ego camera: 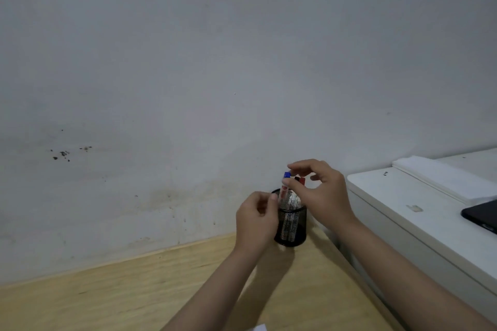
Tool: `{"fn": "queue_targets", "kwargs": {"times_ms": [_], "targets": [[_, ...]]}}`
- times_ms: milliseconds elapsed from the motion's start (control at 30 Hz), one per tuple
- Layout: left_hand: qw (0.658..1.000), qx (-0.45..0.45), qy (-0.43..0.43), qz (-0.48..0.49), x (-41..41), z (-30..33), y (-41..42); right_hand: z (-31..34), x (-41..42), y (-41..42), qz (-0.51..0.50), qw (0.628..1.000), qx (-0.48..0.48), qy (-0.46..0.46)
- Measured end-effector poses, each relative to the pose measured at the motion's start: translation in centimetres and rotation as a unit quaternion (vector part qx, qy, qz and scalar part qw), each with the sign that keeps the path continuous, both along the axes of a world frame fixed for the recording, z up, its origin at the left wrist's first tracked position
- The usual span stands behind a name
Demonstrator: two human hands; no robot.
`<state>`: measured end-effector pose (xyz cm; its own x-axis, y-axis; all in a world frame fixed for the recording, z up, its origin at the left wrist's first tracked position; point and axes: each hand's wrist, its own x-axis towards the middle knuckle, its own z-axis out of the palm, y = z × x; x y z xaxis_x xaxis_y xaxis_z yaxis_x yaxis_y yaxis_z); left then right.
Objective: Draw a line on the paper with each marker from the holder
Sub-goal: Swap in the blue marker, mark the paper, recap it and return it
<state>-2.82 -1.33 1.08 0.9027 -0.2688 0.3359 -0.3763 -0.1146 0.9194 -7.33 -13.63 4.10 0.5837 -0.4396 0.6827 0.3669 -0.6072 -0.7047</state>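
Observation:
A black mesh holder [291, 226] stands at the back of the wooden table, against the wall. Three markers stand in it: a blue-capped marker [285, 185], a black-capped one [297, 178] and a red-capped one [302, 181]. My right hand [322, 193] hovers over the holder, thumb and forefinger pinching the top of the blue-capped marker. My left hand [255, 219] is against the holder's left side, fingers curled by its rim. A white corner of paper [260, 327] shows at the bottom edge.
The wooden table [134, 290] runs along a stained grey wall. A white printer [419, 204] stands to the right of the table, with a dark phone [481, 213] lying on its top.

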Motion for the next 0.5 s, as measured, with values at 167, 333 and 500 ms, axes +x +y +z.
{"fn": "queue_targets", "kwargs": {"times_ms": [167, 333, 500], "targets": [[0.926, -0.147, 0.321, -0.132, -3.1, 3.9, 4.1, 1.7, -6.0, 4.8, 0.051, 0.997, -0.019, -0.046], [0.879, -0.217, 0.398, -0.147, -7.4, 5.9, 9.0, 1.4, -10.7, 9.1, 0.125, 0.992, -0.016, -0.034], [0.918, -0.203, 0.322, -0.109, -10.9, 6.3, 14.1, 1.1, -13.6, 12.3, 0.152, 0.983, 0.098, -0.023]]}}
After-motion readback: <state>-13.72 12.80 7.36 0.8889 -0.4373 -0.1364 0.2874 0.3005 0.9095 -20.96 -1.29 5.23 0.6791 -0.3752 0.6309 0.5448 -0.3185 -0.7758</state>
